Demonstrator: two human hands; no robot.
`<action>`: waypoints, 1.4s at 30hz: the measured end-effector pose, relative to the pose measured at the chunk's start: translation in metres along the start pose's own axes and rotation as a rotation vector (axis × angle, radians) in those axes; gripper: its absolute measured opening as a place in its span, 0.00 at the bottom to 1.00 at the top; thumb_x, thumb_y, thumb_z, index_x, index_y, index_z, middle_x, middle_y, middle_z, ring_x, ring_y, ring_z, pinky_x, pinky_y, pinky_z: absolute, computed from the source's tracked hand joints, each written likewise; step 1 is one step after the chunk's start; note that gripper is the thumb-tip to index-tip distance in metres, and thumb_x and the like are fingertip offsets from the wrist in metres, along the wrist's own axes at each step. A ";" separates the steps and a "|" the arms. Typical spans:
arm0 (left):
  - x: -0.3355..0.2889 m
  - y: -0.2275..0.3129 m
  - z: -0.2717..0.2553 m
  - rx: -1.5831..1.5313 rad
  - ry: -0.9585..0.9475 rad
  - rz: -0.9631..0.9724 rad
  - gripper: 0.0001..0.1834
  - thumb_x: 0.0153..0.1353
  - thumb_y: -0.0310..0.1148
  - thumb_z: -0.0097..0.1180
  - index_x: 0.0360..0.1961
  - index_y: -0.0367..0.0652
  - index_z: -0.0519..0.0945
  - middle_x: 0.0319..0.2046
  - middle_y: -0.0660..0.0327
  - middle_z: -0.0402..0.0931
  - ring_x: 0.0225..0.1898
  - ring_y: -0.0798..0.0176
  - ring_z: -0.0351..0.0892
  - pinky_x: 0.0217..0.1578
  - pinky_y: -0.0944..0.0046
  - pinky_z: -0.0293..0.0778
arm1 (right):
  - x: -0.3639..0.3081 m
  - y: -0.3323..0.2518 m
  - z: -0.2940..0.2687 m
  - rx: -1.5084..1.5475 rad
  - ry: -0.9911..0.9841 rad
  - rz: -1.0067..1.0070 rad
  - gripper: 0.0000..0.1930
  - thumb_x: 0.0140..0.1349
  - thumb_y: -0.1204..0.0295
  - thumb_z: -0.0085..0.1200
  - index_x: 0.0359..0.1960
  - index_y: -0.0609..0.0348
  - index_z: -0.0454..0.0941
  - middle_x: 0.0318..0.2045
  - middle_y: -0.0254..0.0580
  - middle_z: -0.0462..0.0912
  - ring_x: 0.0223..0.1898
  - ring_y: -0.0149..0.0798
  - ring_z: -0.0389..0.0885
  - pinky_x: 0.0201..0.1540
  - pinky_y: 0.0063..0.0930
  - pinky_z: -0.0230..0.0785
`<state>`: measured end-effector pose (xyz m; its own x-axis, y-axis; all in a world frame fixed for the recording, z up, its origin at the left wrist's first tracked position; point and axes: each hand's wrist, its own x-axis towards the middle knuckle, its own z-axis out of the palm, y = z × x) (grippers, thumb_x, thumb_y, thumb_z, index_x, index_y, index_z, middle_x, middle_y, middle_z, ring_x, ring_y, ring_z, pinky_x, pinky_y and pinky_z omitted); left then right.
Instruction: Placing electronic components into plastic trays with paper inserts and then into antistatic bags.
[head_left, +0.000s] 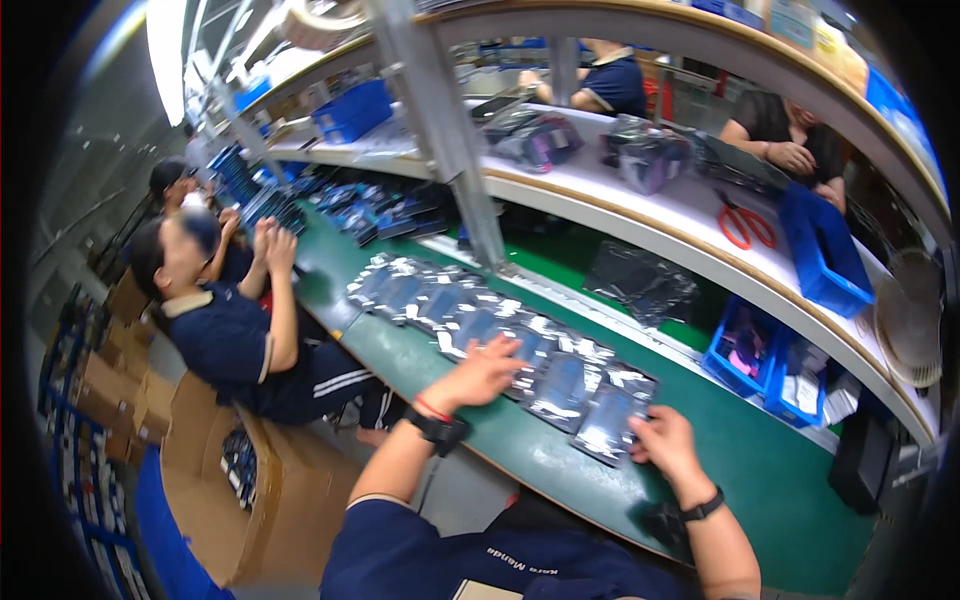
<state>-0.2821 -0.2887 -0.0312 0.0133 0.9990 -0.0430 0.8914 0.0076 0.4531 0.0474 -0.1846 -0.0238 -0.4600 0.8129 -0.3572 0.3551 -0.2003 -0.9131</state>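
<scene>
Several shiny plastic bags [480, 322] with dark, flat things inside lie side by side in a slanting, overlapping row on the green table [740, 490]. The end bag [608, 420] lies nearest the person's right side, flat on the tabletop. The right hand [665, 440] is at its right edge, thumb and fingers curled toward each other with only a small gap at most; whether they pinch the plastic or merely touch it, I cannot tell. The left hand [483, 372] is palm down over the middle of the row, fingers loosely spread and gripping nothing that shows; blur hides whether the fingertips press on the plastic.

Each bag looks light enough for one hand. The film seems thin, soft and slippery, while the flat thing inside is probably stiff and may scratch or crack if bent or dropped. A good hold would be thumb above and fingers beneath at a side edge, reaching the firm part, since loose film alone could slide or crumple. Because neighbours overlap, lifting one could drag the next. Red-handled scissors [745, 225] rest on the shelf [600, 190] beyond, beside a blue bin [822, 255].
</scene>
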 end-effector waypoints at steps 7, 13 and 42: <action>0.002 -0.129 -0.068 -0.153 0.196 -0.025 0.14 0.55 0.19 0.46 0.39 0.40 0.81 0.46 0.50 0.77 0.52 0.49 0.73 0.62 0.56 0.56 | 0.045 -0.013 0.082 0.240 -0.389 -0.165 0.32 0.59 0.69 0.56 0.63 0.63 0.56 0.39 0.45 0.79 0.39 0.31 0.78 0.39 0.25 0.74; 0.011 -0.079 -0.084 -0.163 0.450 -0.071 0.10 0.53 0.21 0.52 0.38 0.34 0.80 0.40 0.49 0.78 0.46 0.51 0.76 0.51 0.58 0.68 | -0.021 -0.007 -0.055 -0.167 0.190 -0.464 0.24 0.55 0.71 0.60 0.54 0.60 0.68 0.39 0.44 0.80 0.36 0.32 0.80 0.41 0.27 0.75; 0.269 0.562 0.281 -0.818 -0.413 0.233 0.32 0.50 0.56 0.60 0.37 0.32 0.78 0.35 0.55 0.79 0.36 0.64 0.75 0.36 0.65 0.71 | -0.117 0.096 -0.406 -0.887 1.100 0.223 0.20 0.66 0.56 0.38 0.59 0.28 0.67 0.66 0.46 0.57 0.63 0.49 0.59 0.59 0.49 0.54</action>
<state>0.3501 -0.0279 -0.0385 0.4498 0.8859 -0.1137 0.2543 -0.0050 0.9671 0.4651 -0.0768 0.0103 0.3801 0.8955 0.2316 0.9055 -0.3092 -0.2905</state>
